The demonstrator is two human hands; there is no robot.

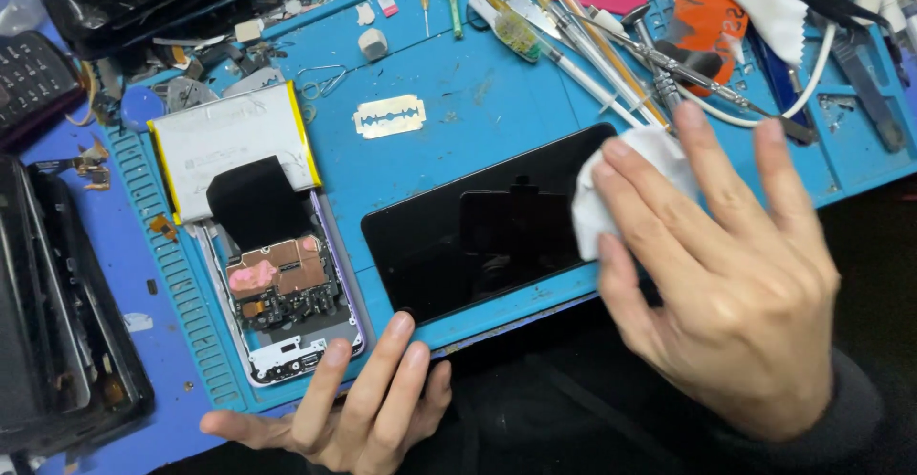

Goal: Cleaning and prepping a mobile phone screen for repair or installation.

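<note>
A black phone screen panel lies glass-up on the blue work mat. My right hand presses a white cloth flat against the panel's right end, fingers spread. My left hand rests at the mat's near edge, fingertips touching the panel's lower left corner and holding nothing. Left of the panel lies an opened phone body with its circuit board exposed, a silver battery with yellow edges folded back above it.
A razor blade lies above the panel. Screwdrivers, tweezers and brushes crowd the mat's far right, with a white cable and an orange card. A dark open device sits at the left edge.
</note>
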